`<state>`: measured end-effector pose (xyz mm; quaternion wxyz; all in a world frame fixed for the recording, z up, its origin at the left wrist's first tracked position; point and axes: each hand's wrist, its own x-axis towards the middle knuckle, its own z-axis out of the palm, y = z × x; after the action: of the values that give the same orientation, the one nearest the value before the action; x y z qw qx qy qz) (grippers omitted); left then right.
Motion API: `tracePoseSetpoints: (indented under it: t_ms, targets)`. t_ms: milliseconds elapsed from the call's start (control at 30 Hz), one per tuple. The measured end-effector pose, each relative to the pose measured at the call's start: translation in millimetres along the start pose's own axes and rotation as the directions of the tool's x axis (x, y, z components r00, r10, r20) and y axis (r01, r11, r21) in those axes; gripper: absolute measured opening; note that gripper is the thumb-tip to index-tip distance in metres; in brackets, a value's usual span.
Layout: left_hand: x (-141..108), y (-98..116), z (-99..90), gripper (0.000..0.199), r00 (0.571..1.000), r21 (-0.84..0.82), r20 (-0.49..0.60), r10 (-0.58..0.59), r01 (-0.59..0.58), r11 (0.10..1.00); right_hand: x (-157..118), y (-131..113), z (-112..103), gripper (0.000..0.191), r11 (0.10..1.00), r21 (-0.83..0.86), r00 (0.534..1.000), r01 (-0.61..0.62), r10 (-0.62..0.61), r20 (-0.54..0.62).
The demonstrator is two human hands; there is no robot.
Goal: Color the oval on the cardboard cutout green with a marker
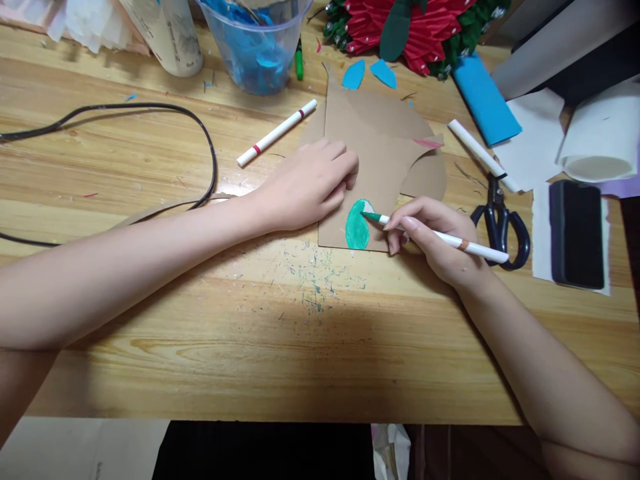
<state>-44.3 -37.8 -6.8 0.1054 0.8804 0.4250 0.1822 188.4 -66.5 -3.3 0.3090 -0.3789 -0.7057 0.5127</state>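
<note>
My right hand [435, 237] is closed around a white marker [450, 241] with a green brush tip. That tip touches the upper right of a small oval leaf shape [356, 230], mostly coloured green with a whitish patch left at its top right. The oval lies at the near edge of a brown cardboard piece [367, 143]. Resting palm down on the cardboard, my left hand [313, 183] holds nothing, its fingers loosely bent and apart. To its left is a capped white marker [277, 133] with red bands.
Black-handled scissors [496, 223] and a phone [576, 233] lie right of my right hand. Behind the cardboard are blue paper leaves [354, 75] and a red paper flower [425, 30]. A plastic tub [255, 50] stands at the back; a black cable [213, 147] loops on the left.
</note>
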Motion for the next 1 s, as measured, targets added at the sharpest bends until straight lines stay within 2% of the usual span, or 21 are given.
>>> tracePoseSetpoints:
  t_ms: [1000]
  targets:
    - [0.8,-1.5,1.8,0.028,1.0,-0.053,-0.026,0.006,-0.007,0.999,-0.3,-0.2,-0.3,0.014,1.0,-0.002,1.0,0.022,-0.022,-0.004]
